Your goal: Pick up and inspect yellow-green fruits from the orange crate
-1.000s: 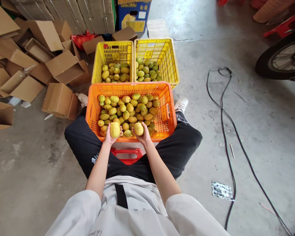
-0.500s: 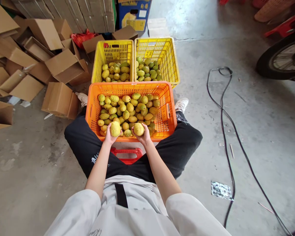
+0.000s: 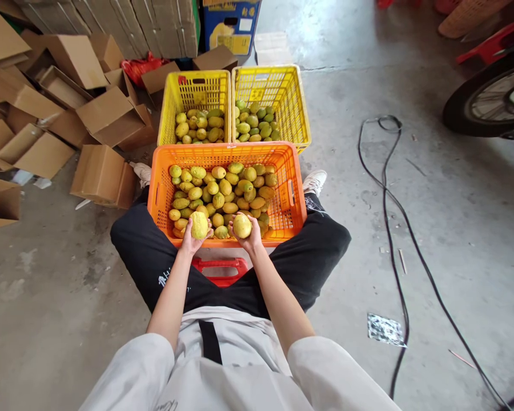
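Note:
My left hand [image 3: 190,241] is wrapped round a yellow lemon [image 3: 199,225], holding it over the near edge of an orange plastic crate [image 3: 297,225]. A second lemon [image 3: 242,226], rounder from this angle, rests in the fingers of my right hand [image 3: 253,237], level with the first. The crate stands between my legs and holds many yellow and greenish lemons [image 3: 218,200]. Behind it, side by side, are a left yellow crate [image 3: 168,108] with yellowish lemons [image 3: 201,123] and a right yellow crate [image 3: 297,108] with greener lemons [image 3: 257,121].
Cardboard boxes [image 3: 107,114] lie heaped at the left, near a red plastic bag [image 3: 141,69]. A red plastic stool [image 3: 223,280] shows beneath me. On the right, a black cable [image 3: 415,237] loops over the concrete floor, and a motorcycle wheel [image 3: 484,103] stands beyond.
The lemon in my right hand has turned a little within the fingers. Both hands stay nearly in place, and the whole view has shifted slightly.

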### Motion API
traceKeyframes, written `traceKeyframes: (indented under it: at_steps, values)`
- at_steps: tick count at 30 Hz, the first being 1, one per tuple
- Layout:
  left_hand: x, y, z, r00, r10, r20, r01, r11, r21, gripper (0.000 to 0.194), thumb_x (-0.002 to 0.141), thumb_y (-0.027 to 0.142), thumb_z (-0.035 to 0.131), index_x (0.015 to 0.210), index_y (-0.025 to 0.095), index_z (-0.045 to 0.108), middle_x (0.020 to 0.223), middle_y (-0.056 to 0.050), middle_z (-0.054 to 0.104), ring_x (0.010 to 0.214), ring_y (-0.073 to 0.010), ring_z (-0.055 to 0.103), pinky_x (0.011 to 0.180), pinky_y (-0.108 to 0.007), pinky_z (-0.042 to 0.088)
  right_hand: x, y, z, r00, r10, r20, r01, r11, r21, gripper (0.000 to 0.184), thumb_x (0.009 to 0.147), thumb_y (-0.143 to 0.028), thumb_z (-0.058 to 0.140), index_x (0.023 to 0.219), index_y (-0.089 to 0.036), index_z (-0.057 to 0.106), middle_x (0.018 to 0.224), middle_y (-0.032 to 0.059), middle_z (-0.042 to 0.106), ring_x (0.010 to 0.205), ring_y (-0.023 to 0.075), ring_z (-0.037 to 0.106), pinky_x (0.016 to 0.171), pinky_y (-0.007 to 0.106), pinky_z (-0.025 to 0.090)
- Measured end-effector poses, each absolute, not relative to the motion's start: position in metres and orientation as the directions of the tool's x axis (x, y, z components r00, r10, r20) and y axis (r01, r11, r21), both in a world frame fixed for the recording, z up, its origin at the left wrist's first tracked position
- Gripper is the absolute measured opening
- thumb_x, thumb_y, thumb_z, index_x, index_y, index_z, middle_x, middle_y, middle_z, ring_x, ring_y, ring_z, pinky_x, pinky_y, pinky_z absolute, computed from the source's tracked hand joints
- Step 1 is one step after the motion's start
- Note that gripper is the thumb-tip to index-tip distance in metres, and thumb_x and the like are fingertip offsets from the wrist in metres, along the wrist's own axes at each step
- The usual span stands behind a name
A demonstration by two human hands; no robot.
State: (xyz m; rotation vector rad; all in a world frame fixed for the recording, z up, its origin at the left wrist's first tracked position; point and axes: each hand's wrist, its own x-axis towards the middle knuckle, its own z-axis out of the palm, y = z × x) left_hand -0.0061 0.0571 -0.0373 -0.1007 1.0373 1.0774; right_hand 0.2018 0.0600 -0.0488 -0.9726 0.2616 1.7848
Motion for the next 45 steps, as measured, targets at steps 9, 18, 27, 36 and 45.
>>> traceKeyframes:
  at_steps: [9,18,27,36,45]
  values:
    - [-0.01,0.061,-0.031,0.037,0.711,-0.702,-0.829,0.414,0.376,0.037,0.097,0.048,0.051,0.112,0.022,0.073,0.095,-0.008,0.075,0.104,-0.0258,0.074,0.097,-0.045,0.061,0.194,0.057,-0.045,-0.063,0.64,-0.766,-0.854,-0.431,-0.29,0.027,0.082,-0.024,0.076,0.104,-0.024,0.061,0.08,-0.0003,0.074,0.074,0.0213,0.077,0.073,0.04,0.07]
    - [-0.002,0.063,-0.028,0.146,0.659,-0.738,-0.817,0.501,0.285,0.047,0.098,0.046,0.048,0.125,0.016,0.07,0.095,-0.013,0.076,0.089,-0.0265,0.073,0.088,-0.045,0.063,0.198,0.06,-0.043,-0.105,0.647,-0.755,-0.894,-0.393,-0.213,0.025,0.089,-0.036,0.062,0.106,-0.02,0.068,0.078,0.0057,0.075,0.081,0.0231,0.077,0.067,0.035,0.068]
    - [0.001,0.062,-0.031,0.194,0.647,-0.737,-0.833,0.505,0.224,0.04,0.094,0.044,0.052,0.114,0.016,0.071,0.092,-0.013,0.074,0.074,-0.0223,0.07,0.059,-0.03,0.057,0.208,0.063,-0.056,-0.067,0.494,-0.867,-0.967,-0.246,-0.066,0.018,0.09,-0.041,0.059,0.095,-0.025,0.064,0.08,0.004,0.073,0.073,0.0195,0.073,0.054,0.028,0.063]
    - [0.0,0.061,-0.037,0.184,0.64,-0.746,-0.851,0.484,0.206,0.037,0.094,0.043,0.059,0.118,0.017,0.068,0.093,-0.01,0.073,0.073,-0.0198,0.07,0.059,-0.028,0.058,0.205,0.063,-0.059,-0.071,0.55,-0.832,-0.941,-0.313,-0.126,0.02,0.085,-0.044,0.069,0.093,-0.026,0.065,0.083,0.0021,0.076,0.072,0.0191,0.074,0.06,0.032,0.064]
    - [0.003,0.058,-0.048,0.122,0.666,-0.736,-0.848,0.455,0.271,0.028,0.089,0.033,0.068,0.114,0.02,0.07,0.097,-0.008,0.076,0.088,-0.022,0.074,0.082,-0.037,0.062,0.199,0.063,-0.052,-0.09,0.605,-0.791,-0.88,-0.42,-0.221,0.026,0.081,-0.033,0.076,0.104,-0.026,0.068,0.083,0.0006,0.078,0.067,0.0182,0.074,0.06,0.032,0.065]
